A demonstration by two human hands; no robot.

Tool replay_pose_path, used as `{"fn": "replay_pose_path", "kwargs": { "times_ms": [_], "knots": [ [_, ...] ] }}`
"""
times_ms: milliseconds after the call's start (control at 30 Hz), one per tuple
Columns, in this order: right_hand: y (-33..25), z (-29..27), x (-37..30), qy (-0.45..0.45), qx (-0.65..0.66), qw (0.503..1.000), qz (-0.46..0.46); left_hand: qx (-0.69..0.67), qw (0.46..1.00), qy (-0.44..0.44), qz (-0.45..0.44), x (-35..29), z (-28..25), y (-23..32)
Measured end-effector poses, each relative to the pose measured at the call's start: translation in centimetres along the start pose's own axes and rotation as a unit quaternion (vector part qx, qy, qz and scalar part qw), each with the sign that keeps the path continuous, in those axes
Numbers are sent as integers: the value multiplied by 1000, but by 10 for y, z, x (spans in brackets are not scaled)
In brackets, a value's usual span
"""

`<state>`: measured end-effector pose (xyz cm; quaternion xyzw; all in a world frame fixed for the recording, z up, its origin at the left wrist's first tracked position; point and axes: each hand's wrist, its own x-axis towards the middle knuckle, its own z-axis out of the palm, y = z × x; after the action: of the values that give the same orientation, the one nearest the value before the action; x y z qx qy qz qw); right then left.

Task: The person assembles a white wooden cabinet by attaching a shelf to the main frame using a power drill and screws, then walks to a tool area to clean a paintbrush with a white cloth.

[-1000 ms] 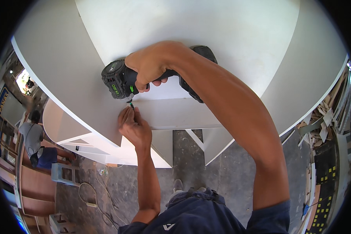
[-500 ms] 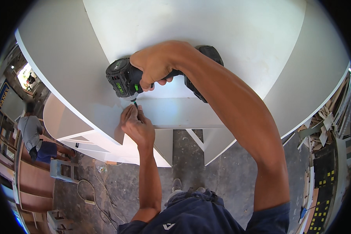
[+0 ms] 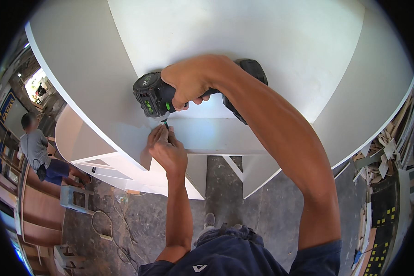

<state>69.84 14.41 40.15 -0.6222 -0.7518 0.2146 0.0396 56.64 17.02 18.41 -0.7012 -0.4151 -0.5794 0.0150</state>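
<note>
A black cordless impact driver (image 3: 148, 94) with green markings is gripped by my right hand (image 3: 193, 79), whose fingers wrap round its handle. Its battery (image 3: 250, 73) points right and its nose points down. From the nose a short bit (image 3: 165, 123) reaches to the fingertips of my left hand (image 3: 169, 151). Those fingers are pinched together at the bit's end; whatever lies between them is hidden. Both hands are inside a white cabinet (image 3: 244, 27), close to its left side panel (image 3: 73, 50) and above a low white cross board (image 3: 216, 133).
A person (image 3: 34, 145) sits at the far left near a grey-blue plastic stool (image 3: 76, 198). More white panels (image 3: 83, 138) stand left of the cabinet. A cable (image 3: 105, 237) lies on the dark floor (image 3: 262, 221). Scrap boards (image 3: 382, 156) are piled at the right.
In the picture, the cabinet, driver and both hands have shifted slightly right and down together. The driver and my left fingertips keep the same position against each other. The seated person's head is raised more.
</note>
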Motion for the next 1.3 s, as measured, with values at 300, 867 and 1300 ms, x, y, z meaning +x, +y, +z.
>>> {"fn": "replay_pose_path", "kwargs": {
  "times_ms": [300,867,1300],
  "knots": [
    [-3,8,5,0,7,1000,2,-12,1000,14,-17,-5,1,-9],
    [7,41,-107,308,13,944,-117,-304,937,154,73,-2,-141,-31],
    [9,75,-197,276,65,956,-74,44,934,-350,55,143,-106,-157]
  ]
}}
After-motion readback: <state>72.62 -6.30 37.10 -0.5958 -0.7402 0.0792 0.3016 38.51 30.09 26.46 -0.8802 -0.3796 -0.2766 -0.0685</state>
